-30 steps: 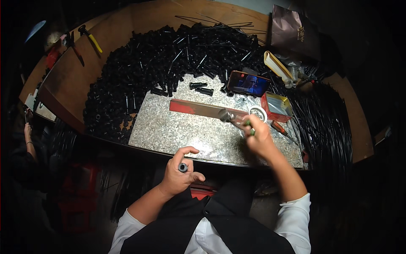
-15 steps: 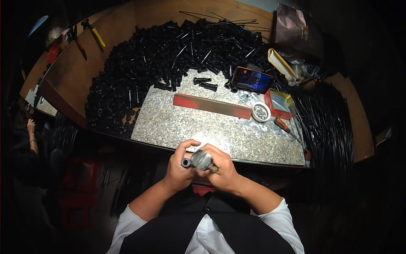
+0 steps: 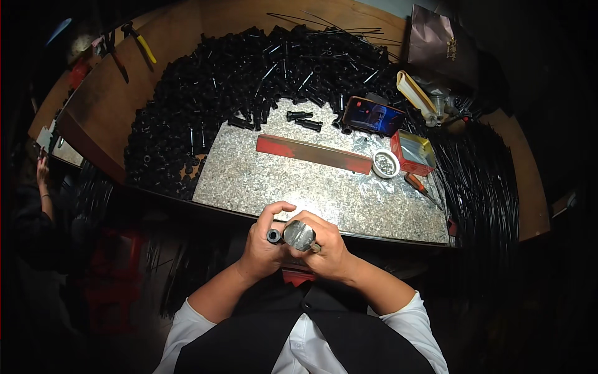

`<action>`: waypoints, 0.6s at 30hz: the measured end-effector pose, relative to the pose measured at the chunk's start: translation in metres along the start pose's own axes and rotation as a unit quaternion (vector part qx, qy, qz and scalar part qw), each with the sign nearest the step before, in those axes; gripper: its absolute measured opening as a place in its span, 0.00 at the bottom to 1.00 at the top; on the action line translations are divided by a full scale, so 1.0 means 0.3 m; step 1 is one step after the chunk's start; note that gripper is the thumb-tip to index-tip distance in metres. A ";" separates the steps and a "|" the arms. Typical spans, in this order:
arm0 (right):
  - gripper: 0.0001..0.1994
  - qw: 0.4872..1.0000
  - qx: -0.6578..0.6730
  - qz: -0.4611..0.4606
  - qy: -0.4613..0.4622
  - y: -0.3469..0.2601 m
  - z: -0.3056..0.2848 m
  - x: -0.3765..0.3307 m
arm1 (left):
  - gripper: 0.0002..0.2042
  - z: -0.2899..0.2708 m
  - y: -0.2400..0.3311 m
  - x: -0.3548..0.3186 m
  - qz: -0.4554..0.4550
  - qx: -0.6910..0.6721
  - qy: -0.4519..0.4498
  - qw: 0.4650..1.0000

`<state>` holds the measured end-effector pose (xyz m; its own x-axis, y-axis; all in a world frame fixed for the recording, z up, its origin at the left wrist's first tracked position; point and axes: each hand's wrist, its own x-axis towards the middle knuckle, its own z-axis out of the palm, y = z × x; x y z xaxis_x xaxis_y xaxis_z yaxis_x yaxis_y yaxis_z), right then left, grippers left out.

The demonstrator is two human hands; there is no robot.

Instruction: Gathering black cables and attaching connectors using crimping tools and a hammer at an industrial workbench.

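Just off the near edge of the table, my left hand (image 3: 258, 246) is closed round a black tubular part (image 3: 274, 236), its hollow round end facing up. Its index finger curls over above the tube. Close against it, my right hand (image 3: 330, 252) grips a grey metal tool with a worn, flat round face (image 3: 299, 235). A short stub sticks out beside that face; the rest of the tool is hidden by the fingers. The two hands meet, with the tube and the round face side by side.
A speckled stone slab (image 3: 249, 177) carries a red-brown bar (image 3: 311, 154), a white cup of small metal bits (image 3: 385, 164), a red box (image 3: 412, 153), an orange-handled screwdriver (image 3: 415, 181) and a phone (image 3: 374, 116). Black tubular parts (image 3: 205, 87) heap behind. A co-worker's hand (image 3: 42, 171) shows far left.
My hands stay almost in place; the round metal face, blurred before, now looks sharp. The co-worker's hand at the far left has moved up slightly.
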<state>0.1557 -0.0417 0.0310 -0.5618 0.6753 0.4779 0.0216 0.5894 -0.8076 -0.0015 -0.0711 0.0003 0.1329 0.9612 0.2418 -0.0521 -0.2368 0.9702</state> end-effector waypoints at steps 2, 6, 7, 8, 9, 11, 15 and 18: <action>0.13 1.000 0.001 -0.010 0.006 0.001 -0.002 0.000 | 0.37 0.005 0.007 0.003 -0.002 0.005 0.002 1.000; 0.12 1.000 0.000 0.006 0.008 0.006 -0.001 -0.006 | 0.36 0.005 0.001 0.005 0.015 -0.011 -0.004 1.000; 0.12 1.000 -0.001 -0.001 0.010 0.008 -0.001 -0.005 | 0.36 0.006 0.001 0.006 0.015 -0.010 -0.004 1.000; 0.12 1.000 -0.002 -0.009 0.012 0.009 -0.001 -0.004 | 0.36 0.007 0.003 0.006 0.011 -0.006 -0.001 1.000; 0.12 1.000 -0.001 -0.009 0.012 0.011 0.000 -0.004 | 0.36 0.007 0.005 0.007 0.006 -0.001 0.001 1.000; 0.12 1.000 -0.002 -0.015 0.012 0.014 0.001 -0.005 | 0.40 0.008 0.015 0.007 -0.006 -0.018 -0.001 1.000; 0.11 1.000 0.004 -0.001 0.016 0.006 0.001 -0.008 | 0.43 0.001 0.008 0.006 -0.030 -0.029 -0.006 0.999; 0.11 1.000 -0.022 0.022 -0.004 0.000 -0.002 -0.003 | 0.37 0.009 -0.004 0.006 0.025 -0.027 0.005 0.999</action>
<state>0.1566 -0.0420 0.0308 -0.5657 0.6980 0.4391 0.0826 0.5777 -0.8120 0.0014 -0.0695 -0.0003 0.1191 0.9496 0.2899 -0.1117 -0.2773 0.9543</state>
